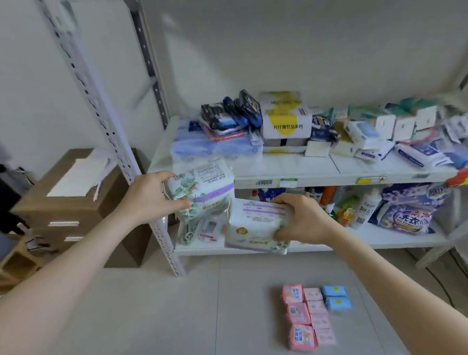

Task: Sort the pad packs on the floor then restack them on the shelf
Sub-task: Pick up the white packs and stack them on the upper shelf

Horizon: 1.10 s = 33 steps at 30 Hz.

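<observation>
At the white metal shelf (282, 171), each hand carries a soft white floral-print pad pack: left hand (148, 197) clamped on one pack (200, 192) near the upper board's left end, right hand (299, 218) clamped on another (254, 225) lower down. Restacking looks underway; next, set them down. Small pink and blue packs (314, 314) wait sorted on the floor (159, 321). The print is blurred.

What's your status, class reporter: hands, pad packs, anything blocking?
Left hand grips one white pack, right hand another, both at shelf front. Pink and blue packs sorted in rows on floor. Upper shelf front bare.
</observation>
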Available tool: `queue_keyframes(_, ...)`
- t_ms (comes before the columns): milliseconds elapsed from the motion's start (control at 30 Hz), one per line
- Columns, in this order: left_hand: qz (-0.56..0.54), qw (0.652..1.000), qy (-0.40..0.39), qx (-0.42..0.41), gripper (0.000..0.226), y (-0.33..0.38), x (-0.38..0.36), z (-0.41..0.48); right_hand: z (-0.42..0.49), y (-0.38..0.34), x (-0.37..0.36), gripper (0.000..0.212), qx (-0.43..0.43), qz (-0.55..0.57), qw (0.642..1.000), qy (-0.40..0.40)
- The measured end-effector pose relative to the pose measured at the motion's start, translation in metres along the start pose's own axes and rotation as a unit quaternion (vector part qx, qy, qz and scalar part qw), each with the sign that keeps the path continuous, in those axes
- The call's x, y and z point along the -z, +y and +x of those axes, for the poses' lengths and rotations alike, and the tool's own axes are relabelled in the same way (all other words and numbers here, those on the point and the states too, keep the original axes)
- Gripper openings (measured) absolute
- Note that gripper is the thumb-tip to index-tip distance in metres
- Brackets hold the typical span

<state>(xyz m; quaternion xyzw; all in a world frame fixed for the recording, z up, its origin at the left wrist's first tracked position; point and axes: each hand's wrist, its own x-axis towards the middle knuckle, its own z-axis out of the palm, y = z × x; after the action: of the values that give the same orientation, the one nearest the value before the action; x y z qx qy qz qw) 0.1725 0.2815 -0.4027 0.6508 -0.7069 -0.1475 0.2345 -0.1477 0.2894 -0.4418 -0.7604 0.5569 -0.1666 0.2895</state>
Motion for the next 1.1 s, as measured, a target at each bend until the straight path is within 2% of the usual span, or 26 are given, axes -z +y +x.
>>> queue_keyframes(167,0.01,0.999,0.034,-0.013,0.047,0.031,0.077,0.0,-0.006,-0.054,0.057,0.059,0.032,-0.002,0.999,0.017)
queue_keyframes(400,0.03,0.996,0.068,-0.042,0.054,0.071,0.178,-0.002,-0.019,-0.128,0.129,0.057,0.088,-0.027,0.994,0.052)
queue_keyframes(633,0.016,0.993,0.101,-0.058,0.045,0.092,0.261,-0.007,-0.023,-0.178,0.18,0.053,0.121,-0.014,0.988,0.098)
queue_keyframes(1100,-0.027,0.986,0.141,-0.079,0.037,0.12,0.324,0.068,0.029,-0.218,0.259,0.055,0.18,-0.011,0.976,0.119)
